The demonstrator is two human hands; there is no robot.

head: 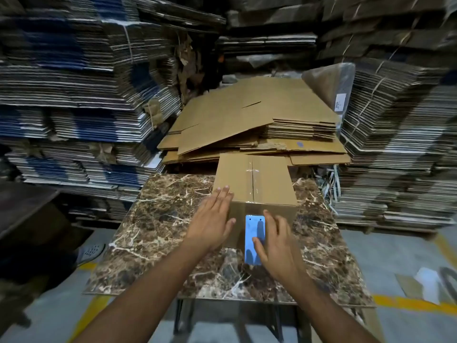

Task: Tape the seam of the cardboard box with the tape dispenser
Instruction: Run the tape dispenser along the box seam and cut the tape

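A closed brown cardboard box (pixel 269 179) stands on a marble-patterned table (pixel 160 231). Clear tape runs along its top centre seam (pixel 252 179) and down the near face. My left hand (pixel 214 219) lies flat on the box's near left corner, fingers spread over the top edge and the front face. My right hand (pixel 274 243) grips a blue tape dispenser (pixel 254 237), whose toothed end presses against the box's near face just below the top edge. My right fingers wrap over the dispenser's right side and hide part of it.
A heap of flattened brown cartons (pixel 254 125) lies right behind the table. Tall stacks of bundled flat cardboard (pixel 74 107) wall in the left, back and right (pixel 400 149). The grey floor has yellow lines (pixel 405 302). A sandalled foot (pixel 90 251) shows at left.
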